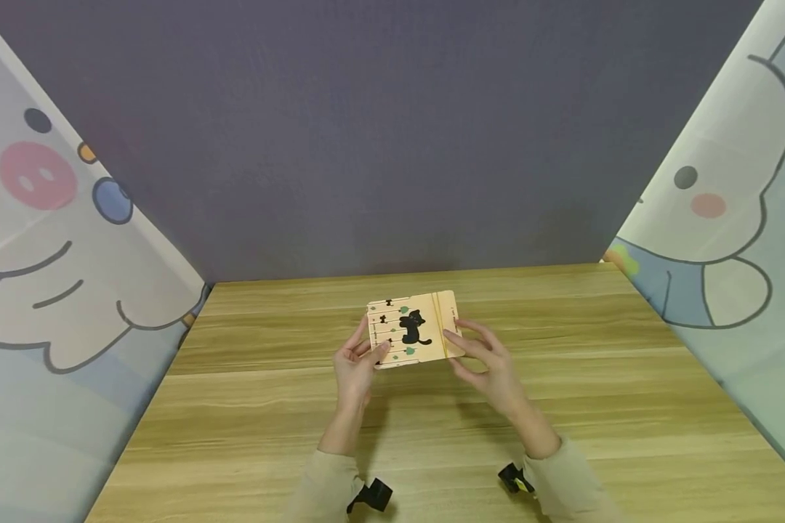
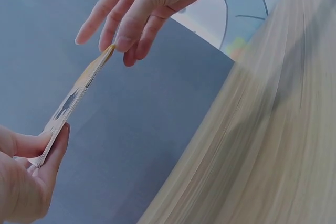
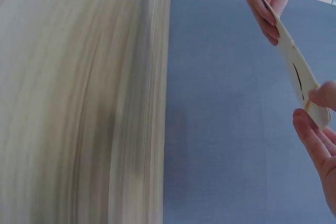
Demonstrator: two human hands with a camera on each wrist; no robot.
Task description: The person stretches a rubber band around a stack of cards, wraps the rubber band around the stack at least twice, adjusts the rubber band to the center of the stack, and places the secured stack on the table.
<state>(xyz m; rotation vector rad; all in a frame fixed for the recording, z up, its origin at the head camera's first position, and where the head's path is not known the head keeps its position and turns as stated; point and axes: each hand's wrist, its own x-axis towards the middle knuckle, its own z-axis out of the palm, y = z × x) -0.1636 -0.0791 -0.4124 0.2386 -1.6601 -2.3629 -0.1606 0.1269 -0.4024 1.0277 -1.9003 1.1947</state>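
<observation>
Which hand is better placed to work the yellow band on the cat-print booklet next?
Probably the right hand: it is right at the yellow band, near one end of the cat-print booklet. The left hand grips the opposite end, so it looks better suited to steadying.

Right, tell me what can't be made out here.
The back of the booklet: head view, turned away from the camera.
Print at its right end: head view, too small to read.
Left hand: head view, some fingers hidden behind the booklet.
Right hand: right wrist view, cut off by the right edge.
</observation>
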